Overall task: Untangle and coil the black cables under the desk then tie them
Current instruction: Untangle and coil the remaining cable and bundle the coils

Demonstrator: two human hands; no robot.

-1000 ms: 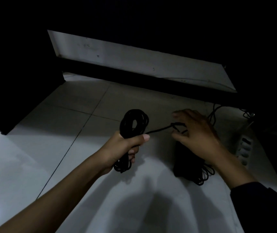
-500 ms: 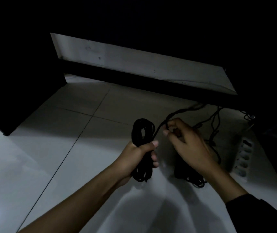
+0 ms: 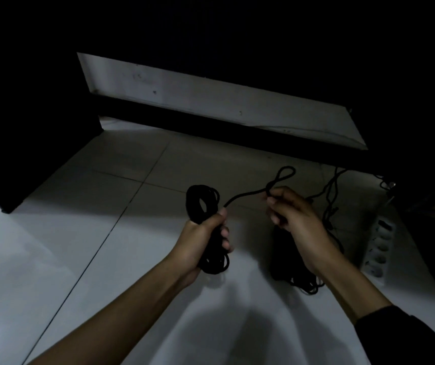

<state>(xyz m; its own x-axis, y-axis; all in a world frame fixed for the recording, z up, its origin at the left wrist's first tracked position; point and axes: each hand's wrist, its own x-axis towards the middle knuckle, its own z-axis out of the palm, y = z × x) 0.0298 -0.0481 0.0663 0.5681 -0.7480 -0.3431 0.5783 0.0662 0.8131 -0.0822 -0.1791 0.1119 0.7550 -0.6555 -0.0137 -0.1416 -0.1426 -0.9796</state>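
My left hand grips a coiled bundle of black cable upright above the floor, with loops sticking out above and below the fist. A free strand runs from the coil to my right hand, which pinches it just below a small loop that stands above the fingers. Under my right hand lies a second heap of black cable on the tiles, partly hidden by the wrist. More thin black cable trails back toward the dark desk edge.
A white power strip lies on the floor at the right. A dark desk panel blocks the left, and a black skirting strip runs below a pale wall band. Pale floor tiles spread to the left.
My right hand moved right, away from the coil, drawing the strand out into a small loop above its fingers. The left hand kept its grip on the coil.
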